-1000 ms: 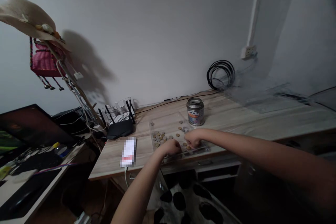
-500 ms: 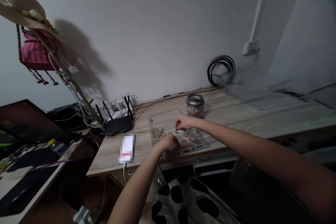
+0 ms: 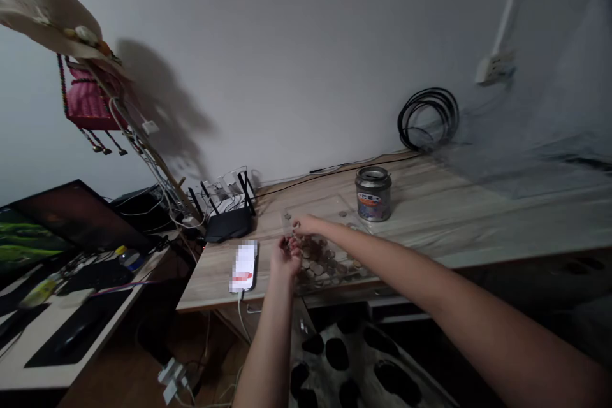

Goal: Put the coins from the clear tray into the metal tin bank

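Coins [image 3: 316, 268] lie scattered in a shallow clear plastic tray [image 3: 329, 203] on the wooden desk. My left hand [image 3: 287, 258] is at the tray's left side, palm partly turned up and fingers curled; what it holds, if anything, is too small to make out. Just above and behind it, my right hand [image 3: 306, 225] reaches across from the right with its fingers pinched together, their contents hidden. A few single coins [image 3: 343, 213] lie apart near the tray's back. To the right of the tray stands a grey metal can [image 3: 373, 196] with a slotted lid and a printed label.
A phone [image 3: 245, 266] on a charging cable lies left of the tray, with a black router [image 3: 229, 224] behind it. Coiled black cable [image 3: 428, 120] leans against the wall. A second desk [image 3: 102, 325] at left carries a monitor [image 3: 71, 223] and a bottle [image 3: 129, 258].
Both hands have moved left over the tray and come together. My left hand has turned its palm upward. The camera view has shifted, so the desk sits slightly further right.
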Action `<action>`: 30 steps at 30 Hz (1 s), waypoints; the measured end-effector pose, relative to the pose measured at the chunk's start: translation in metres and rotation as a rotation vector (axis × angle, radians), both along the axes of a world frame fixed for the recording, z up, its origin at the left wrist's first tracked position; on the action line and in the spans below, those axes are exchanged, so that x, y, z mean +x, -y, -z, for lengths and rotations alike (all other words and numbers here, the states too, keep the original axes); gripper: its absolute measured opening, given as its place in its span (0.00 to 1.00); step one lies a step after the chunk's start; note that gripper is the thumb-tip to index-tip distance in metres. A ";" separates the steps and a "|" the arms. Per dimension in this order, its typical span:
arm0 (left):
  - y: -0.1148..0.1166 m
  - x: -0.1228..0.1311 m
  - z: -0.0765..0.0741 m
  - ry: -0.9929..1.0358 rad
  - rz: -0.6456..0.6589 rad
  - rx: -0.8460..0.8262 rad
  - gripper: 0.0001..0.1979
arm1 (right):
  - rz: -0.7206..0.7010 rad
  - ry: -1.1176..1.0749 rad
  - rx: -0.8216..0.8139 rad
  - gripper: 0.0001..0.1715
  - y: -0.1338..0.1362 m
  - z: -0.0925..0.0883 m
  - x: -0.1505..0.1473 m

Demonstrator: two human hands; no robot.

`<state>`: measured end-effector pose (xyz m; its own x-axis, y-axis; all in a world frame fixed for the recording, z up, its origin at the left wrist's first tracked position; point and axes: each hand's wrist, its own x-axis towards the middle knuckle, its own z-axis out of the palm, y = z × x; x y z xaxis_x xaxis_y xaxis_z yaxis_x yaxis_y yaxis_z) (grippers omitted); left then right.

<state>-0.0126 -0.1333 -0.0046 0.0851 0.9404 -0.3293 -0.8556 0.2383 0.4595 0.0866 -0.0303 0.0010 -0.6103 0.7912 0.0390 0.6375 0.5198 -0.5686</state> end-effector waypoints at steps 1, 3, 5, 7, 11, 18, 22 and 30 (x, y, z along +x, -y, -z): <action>0.005 -0.004 -0.001 0.004 -0.009 0.021 0.12 | 0.007 0.042 0.018 0.14 0.000 0.005 -0.006; 0.015 -0.011 -0.003 0.020 -0.018 0.045 0.12 | 0.021 0.123 0.050 0.15 0.000 0.012 -0.015; 0.023 -0.016 -0.004 0.054 -0.018 0.051 0.11 | -0.006 0.196 0.050 0.15 0.002 0.015 -0.019; 0.028 -0.018 -0.005 0.100 -0.014 0.064 0.10 | -0.056 0.270 0.020 0.15 0.005 0.015 -0.019; 0.030 -0.014 0.000 0.153 0.009 0.065 0.09 | -0.153 0.394 -0.034 0.13 0.019 0.012 -0.008; 0.029 -0.002 0.008 0.185 0.057 0.045 0.08 | -0.256 0.534 -0.023 0.13 0.060 0.007 0.020; 0.032 0.000 0.006 0.185 0.057 0.048 0.08 | -0.293 0.572 -0.046 0.20 0.072 0.004 0.033; 0.035 0.008 0.005 0.190 0.051 0.032 0.09 | -0.296 0.563 -0.001 0.21 0.091 -0.003 0.031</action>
<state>-0.0044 -0.1680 -0.0091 0.1908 0.9429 -0.2728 -0.9147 0.2717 0.2993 0.1171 -0.1211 0.0041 -0.7303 0.5854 -0.3522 0.6680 0.7198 -0.1889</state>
